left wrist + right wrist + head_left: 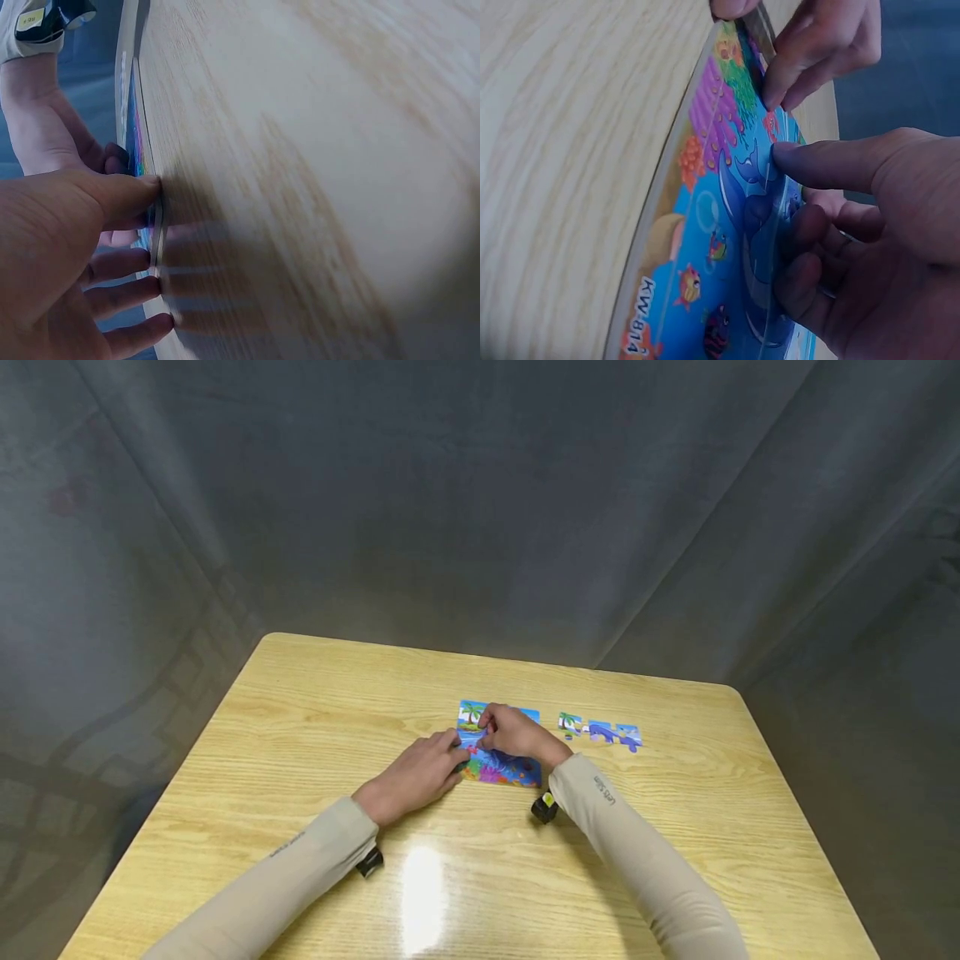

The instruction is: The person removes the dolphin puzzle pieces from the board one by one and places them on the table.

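A jigsaw puzzle (487,774) with a bright undersea picture lies flat on the table. In the right wrist view the puzzle (716,105) shows purple coral, small fish and a dolphin. My left hand (420,772) rests at its left side, its fingers extended onto the edge; the left wrist view shows the left hand (52,232) with fingertips spread along that edge. Over the puzzle's middle is my right hand (517,732). The right hand's thumb (810,161) touches the picture while its other fingers bend beneath the palm. Whether a piece is between them is hidden.
Right of the puzzle, loose puzzle pieces lie in a row: a palm-tree piece (568,721) and blue dolphin pieces (600,731). The wooden table (322,693) has rounded far corners. A grey curtain (465,527) hangs behind it.
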`<act>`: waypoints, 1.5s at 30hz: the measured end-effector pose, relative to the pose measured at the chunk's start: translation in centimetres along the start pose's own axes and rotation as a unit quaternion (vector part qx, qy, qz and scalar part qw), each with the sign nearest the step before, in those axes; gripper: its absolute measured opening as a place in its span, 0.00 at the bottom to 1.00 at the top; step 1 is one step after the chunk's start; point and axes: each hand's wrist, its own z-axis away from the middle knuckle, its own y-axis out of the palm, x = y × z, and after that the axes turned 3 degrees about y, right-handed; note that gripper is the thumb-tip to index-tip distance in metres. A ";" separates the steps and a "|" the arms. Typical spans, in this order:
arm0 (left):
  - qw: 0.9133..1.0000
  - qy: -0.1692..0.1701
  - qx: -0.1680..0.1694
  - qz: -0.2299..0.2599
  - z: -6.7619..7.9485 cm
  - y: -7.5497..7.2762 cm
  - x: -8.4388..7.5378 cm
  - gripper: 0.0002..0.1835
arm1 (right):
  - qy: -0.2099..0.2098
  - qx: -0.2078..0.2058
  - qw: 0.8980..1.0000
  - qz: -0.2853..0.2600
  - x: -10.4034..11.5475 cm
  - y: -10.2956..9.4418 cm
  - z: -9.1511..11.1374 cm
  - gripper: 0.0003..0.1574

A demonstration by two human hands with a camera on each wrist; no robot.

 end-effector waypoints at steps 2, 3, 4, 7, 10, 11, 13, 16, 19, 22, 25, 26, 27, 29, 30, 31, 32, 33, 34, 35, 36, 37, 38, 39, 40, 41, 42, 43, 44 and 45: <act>1.000 0.002 -0.001 0.001 0.0 0.0 -0.1 0.10 | 0.002 -0.003 1.000 -0.008 -0.2 0.0 -0.1 0.15; 1.000 0.003 -0.002 -0.001 -0.1 0.0 -0.1 0.10 | 0.001 -0.006 1.000 -0.009 -0.2 0.0 -0.1 0.15; 1.000 0.003 -0.002 -0.002 -0.1 0.0 -0.1 0.10 | -0.003 -0.009 1.000 -0.011 -0.4 0.0 -0.1 0.15; 1.000 0.004 -0.003 -0.005 -0.1 0.0 -0.1 0.10 | -0.011 -0.021 0.999 -0.021 -0.6 0.1 -0.1 0.15; 1.000 0.002 -0.001 -0.005 -0.1 -0.1 -0.1 0.10 | -0.016 -0.031 0.998 -0.047 -0.8 0.1 -0.1 0.14; 1.000 0.002 -0.001 -0.006 -0.1 -0.1 -0.1 0.10 | -0.019 -0.033 0.998 -0.058 -0.8 0.0 -0.1 0.13; 1.000 0.002 0.001 -0.008 -0.2 -0.1 0.0 0.11 | -0.024 -0.034 0.996 -0.084 -0.8 -0.1 0.0 0.09; 1.000 0.004 0.001 -0.011 -0.2 -0.1 0.0 0.11 | -0.034 -0.032 0.992 -0.120 -0.8 -0.3 0.3 0.04; 1.000 0.003 0.003 -0.011 -0.3 -0.1 0.1 0.11 | -0.033 -0.031 0.988 -0.148 -0.9 -0.6 0.6 0.03; 1.000 0.002 0.004 -0.006 -0.4 -0.1 0.1 0.11 | -0.030 -0.041 0.986 -0.158 -1.1 -1.1 0.8 0.03; 1.000 -0.002 0.008 0.003 -0.5 -0.1 0.2 0.12 | -0.031 -0.051 0.986 -0.153 -1.5 -1.8 1.2 0.03; 1.000 -0.004 0.008 0.005 -0.5 -0.2 0.2 0.13 | -0.031 -0.052 0.987 -0.151 -1.7 -2.1 1.4 0.03; 1.000 -0.005 0.009 0.007 -0.5 -0.2 0.3 0.13 | -0.030 -0.051 0.987 -0.151 -1.8 -2.3 1.6 0.04; 1.000 -0.009 0.013 0.010 -0.4 -0.2 0.3 0.13 | -0.030 -0.050 0.987 -0.150 -2.2 -2.7 2.1 0.04; 1.000 -0.009 0.013 0.010 -0.4 -0.1 0.3 0.13 | -0.030 -0.049 0.987 -0.149 -2.5 -2.9 2.4 0.04; 1.000 -0.009 0.013 0.011 -0.3 -0.1 0.3 0.13 | -0.028 -0.049 0.987 -0.150 -2.7 -3.1 2.7 0.04; 1.000 -0.009 0.013 0.011 -0.3 -0.1 0.3 0.13 | -0.029 -0.049 0.987 -0.148 -3.1 -3.3 3.0 0.04; 1.000 -0.009 0.015 0.011 -0.3 0.0 0.2 0.13 | -0.029 -0.049 0.988 -0.146 -3.4 -3.5 3.3 0.04; 1.000 -0.010 0.015 0.012 -0.3 0.0 0.2 0.13 | -0.029 -0.050 0.988 -0.144 -3.8 -3.7 3.6 0.04; 1.000 -0.010 0.015 0.013 -0.3 0.1 0.1 0.13 | -0.027 -0.051 0.988 -0.140 -4.1 -3.9 3.9 0.04; 1.000 -0.009 0.013 0.013 -0.3 0.2 0.1 0.13 | -0.027 -0.052 0.989 -0.136 -4.5 -4.2 4.3 0.04; 1.000 -0.010 0.014 0.014 -0.3 0.2 0.0 0.13 | -0.025 -0.052 0.989 -0.133 -4.8 -4.4 4.6 0.04; 1.000 -0.010 0.013 0.014 -0.2 0.2 0.0 0.13 | -0.024 -0.053 0.990 -0.128 -5.1 -4.6 5.0 0.05; 1.000 -0.010 0.011 0.014 -0.2 0.3 0.0 0.13 | -0.022 -0.053 0.991 -0.124 -5.3 -4.9 5.3 0.05; 1.000 -0.010 0.010 0.014 -0.2 0.3 -0.1 0.13 | -0.021 -0.054 0.991 -0.121 -5.6 -5.1 5.6 0.05; 1.000 -0.010 0.010 0.013 -0.1 0.3 -0.1 0.13 | -0.019 -0.054 0.991 -0.117 -5.8 -5.3 5.9 0.05; 1.000 -0.010 0.011 0.012 -0.1 0.2 -0.1 0.13 | -0.017 -0.054 0.992 -0.116 -6.0 -5.6 6.3 0.06; 1.000 -0.009 0.011 0.012 -0.2 0.2 -0.1 0.13 | -0.015 -0.054 0.992 -0.112 -6.2 -5.9 6.6 0.06; 1.000 -0.008 0.010 0.012 -0.2 0.1 -0.1 0.13 | -0.013 -0.056 0.993 -0.108 -6.5 -6.1 6.8 0.07; 1.000 -0.006 0.008 0.011 -0.2 0.1 -0.1 0.13 | -0.011 -0.057 0.993 -0.105 -6.7 -6.3 7.1 0.07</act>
